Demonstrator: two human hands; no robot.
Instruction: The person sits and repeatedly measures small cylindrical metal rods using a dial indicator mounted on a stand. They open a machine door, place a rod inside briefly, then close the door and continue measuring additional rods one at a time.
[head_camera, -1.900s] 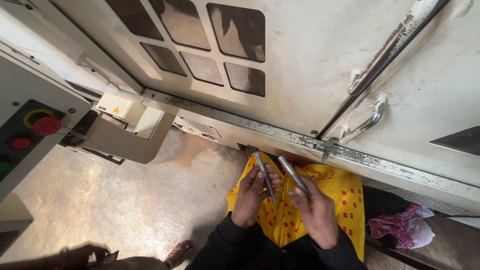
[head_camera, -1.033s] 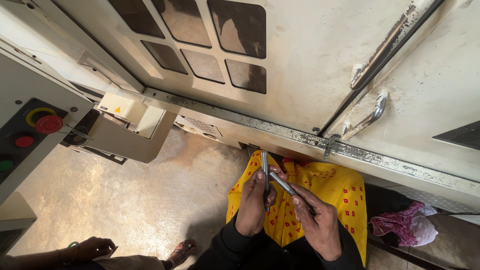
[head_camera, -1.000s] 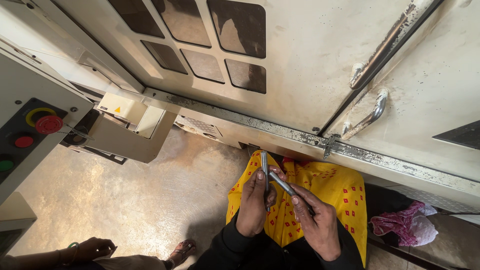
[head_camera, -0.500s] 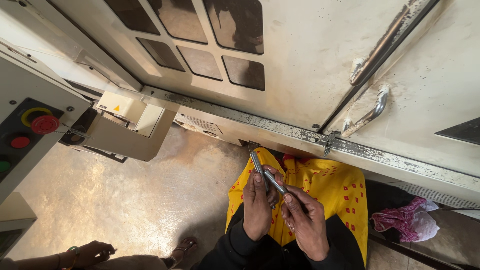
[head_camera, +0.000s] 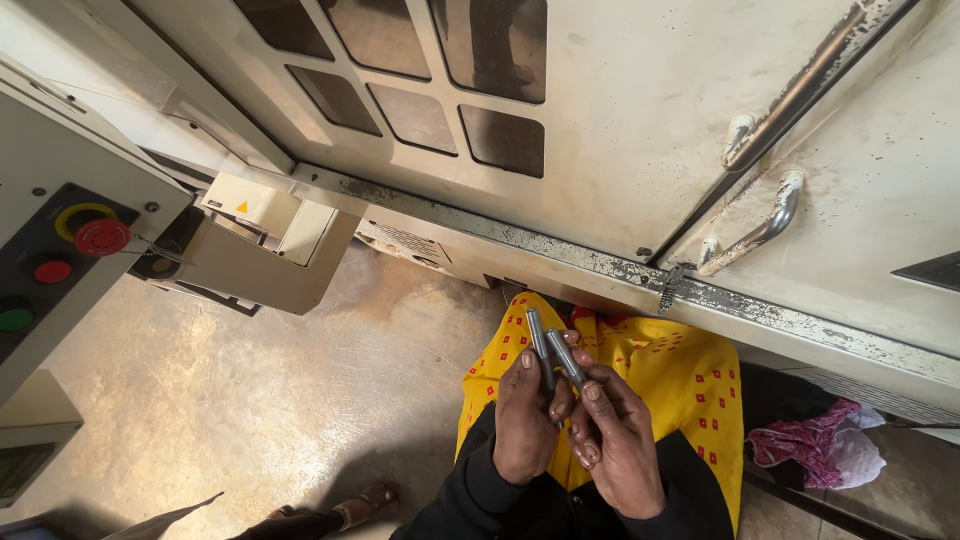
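Two short grey metal rods are held side by side over my yellow garment with red squares (head_camera: 680, 385). My left hand (head_camera: 525, 425) grips the left rod (head_camera: 537, 340), thumb pressed along it. My right hand (head_camera: 615, 445) grips the right rod (head_camera: 565, 358), which tilts up to the left and nearly touches the other. Both rods point towards the machine's sliding doors (head_camera: 640, 130). My black sleeves show below the hands.
A control panel (head_camera: 55, 260) with a red round button, a second red button and a green one is at the left. A cream box (head_camera: 265, 250) juts from the machine. Two metal door handles (head_camera: 770, 215) sit upper right. Pink cloth (head_camera: 815, 445) lies at right. A sandalled foot (head_camera: 365, 500) is at bottom.
The two rods were held apart, then came together and crossed. Now they lie close and nearly parallel. Another person's hand at the bottom left is no longer in view.
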